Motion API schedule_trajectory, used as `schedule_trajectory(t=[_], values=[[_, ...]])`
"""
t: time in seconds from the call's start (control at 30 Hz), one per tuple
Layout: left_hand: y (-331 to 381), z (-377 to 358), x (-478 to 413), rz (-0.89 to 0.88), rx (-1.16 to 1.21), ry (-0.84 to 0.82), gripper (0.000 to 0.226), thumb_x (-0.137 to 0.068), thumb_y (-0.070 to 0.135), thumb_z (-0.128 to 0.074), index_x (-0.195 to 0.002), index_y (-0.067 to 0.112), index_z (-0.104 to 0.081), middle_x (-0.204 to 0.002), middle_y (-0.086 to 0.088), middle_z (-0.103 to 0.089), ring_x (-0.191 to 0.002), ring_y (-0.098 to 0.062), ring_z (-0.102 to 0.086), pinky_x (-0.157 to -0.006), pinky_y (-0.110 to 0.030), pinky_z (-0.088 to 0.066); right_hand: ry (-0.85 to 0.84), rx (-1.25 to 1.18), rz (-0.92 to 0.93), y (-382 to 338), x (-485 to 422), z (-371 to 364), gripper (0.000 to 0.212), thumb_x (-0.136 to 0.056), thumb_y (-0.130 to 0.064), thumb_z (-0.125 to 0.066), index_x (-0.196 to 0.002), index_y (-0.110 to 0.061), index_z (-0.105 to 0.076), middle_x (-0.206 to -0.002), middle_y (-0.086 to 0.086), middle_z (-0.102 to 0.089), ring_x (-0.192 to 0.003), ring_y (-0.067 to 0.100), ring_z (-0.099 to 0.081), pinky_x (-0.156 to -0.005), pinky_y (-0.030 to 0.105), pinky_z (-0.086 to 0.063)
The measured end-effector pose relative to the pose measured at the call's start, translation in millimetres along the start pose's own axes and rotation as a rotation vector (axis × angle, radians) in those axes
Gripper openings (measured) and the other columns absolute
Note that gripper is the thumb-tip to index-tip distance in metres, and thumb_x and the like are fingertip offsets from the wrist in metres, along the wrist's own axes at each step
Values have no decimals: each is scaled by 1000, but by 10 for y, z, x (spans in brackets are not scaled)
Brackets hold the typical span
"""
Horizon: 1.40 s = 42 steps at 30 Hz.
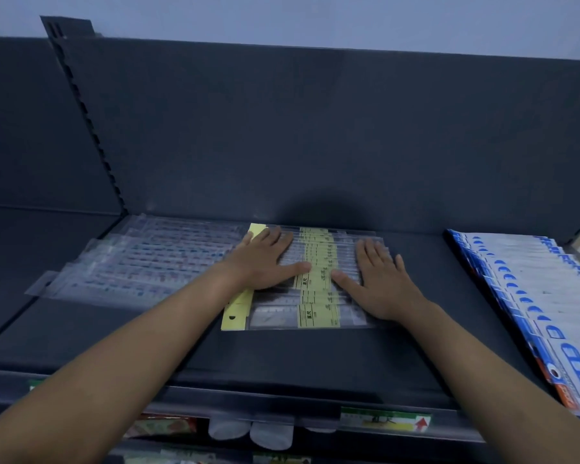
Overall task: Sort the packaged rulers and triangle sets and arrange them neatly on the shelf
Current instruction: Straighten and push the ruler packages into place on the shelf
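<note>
A fanned stack of clear ruler packs with yellow labels (317, 289) lies in the middle of the dark shelf (282, 356). My left hand (265, 259) rests flat on the stack's left half, fingers straight. My right hand (379, 279) lies flat on its right half, fingers spread. To the left, a row of clear packs with coloured markings (141, 262) is spread out. At the right, blue-and-white packs (533, 296) overlap in a slanted row.
The shelf's dark back panel (315, 135) rises behind the packs, with a slotted upright (84, 115) at the left. A price-tag rail (382, 421) runs along the front edge; goods on a lower shelf (268, 437) show beneath it.
</note>
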<state>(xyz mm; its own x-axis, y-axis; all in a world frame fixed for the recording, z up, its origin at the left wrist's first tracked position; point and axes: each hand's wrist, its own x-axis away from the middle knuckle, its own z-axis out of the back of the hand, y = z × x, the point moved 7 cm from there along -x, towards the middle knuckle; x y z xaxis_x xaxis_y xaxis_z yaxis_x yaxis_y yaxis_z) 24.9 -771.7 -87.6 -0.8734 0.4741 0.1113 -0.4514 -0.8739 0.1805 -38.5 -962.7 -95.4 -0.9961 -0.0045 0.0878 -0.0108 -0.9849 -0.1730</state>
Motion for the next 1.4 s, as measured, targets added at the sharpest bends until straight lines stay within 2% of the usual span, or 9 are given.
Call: schedule_trajectory(t=[0.1,0.27,0.37,0.57,0.63,0.83,0.97,1.1,1.4], values=[[-22,-60,-20,-14,-14,-31,95,-80,83,-22,-154,28,2,-162,1,8,-149,-16,8,-119,-41,3,-5,-7,-11,-3,2,-54,92,-85,-74,-10,-150,-14,12,-159,4,13,-146,17,14,-118,43,8],[-17,57,-41,-65,-65,73,97,-76,85,-17,-154,28,-7,-162,6,-1,-149,-13,0,-119,-35,1,133,-146,-73,117,-94,103,91,-86,-72,-11,-151,-11,7,-160,6,8,-147,18,9,-117,42,7],[57,36,-110,-126,-10,14,90,-81,80,-22,-154,30,-8,-162,8,-1,-148,-11,0,-117,-30,0,106,-101,-74,201,-157,83,87,-86,-72,-10,-153,-17,1,-160,5,4,-147,19,4,-118,43,5],[56,-10,-141,-151,-8,79,79,-87,75,-25,-153,32,-15,-161,8,-12,-147,-11,-9,-112,-23,-3,222,-202,-35,232,-164,107,77,-89,-67,-22,-144,-13,-32,-153,9,-31,-142,25,-23,-119,46,-9],[56,-30,-145,-151,2,70,79,-87,75,-23,-153,32,-14,-161,9,-9,-148,-10,-6,-111,-22,0,241,-210,-32,226,-165,121,74,-90,-65,-24,-139,-12,-37,-149,8,-37,-139,25,-29,-118,48,-12],[39,-113,-150,-128,77,1,87,-80,77,-16,-153,33,-3,-162,10,2,-147,-8,7,-117,-30,8,208,-185,-44,218,-177,105,81,-90,-66,-20,-149,-11,-25,-157,7,-22,-145,22,-17,-118,44,-6],[29,-130,-174,-113,77,4,88,-79,79,-16,-153,33,-2,-162,10,4,-148,-10,7,-117,-30,7,253,-190,-64,184,-147,150,81,-89,-67,-24,-144,-8,-32,-150,11,-33,-139,26,-27,-118,46,-8],[16,-153,-197,-111,64,1,84,-85,76,-19,-153,31,1,-162,8,5,-148,-11,9,-118,-32,7,282,-129,-82,154,-126,182,80,-89,-67,-25,-138,-6,-40,-139,12,-41,-127,32,-37,-115,46,-19],[9,-144,-210,-118,45,32,81,-86,75,-20,-153,32,-3,-162,7,0,-149,-13,4,-117,-32,3,308,-42,-125,187,-140,181,83,-85,-73,-21,-136,-12,-42,-137,8,-41,-124,28,-37,-105,45,-29]])
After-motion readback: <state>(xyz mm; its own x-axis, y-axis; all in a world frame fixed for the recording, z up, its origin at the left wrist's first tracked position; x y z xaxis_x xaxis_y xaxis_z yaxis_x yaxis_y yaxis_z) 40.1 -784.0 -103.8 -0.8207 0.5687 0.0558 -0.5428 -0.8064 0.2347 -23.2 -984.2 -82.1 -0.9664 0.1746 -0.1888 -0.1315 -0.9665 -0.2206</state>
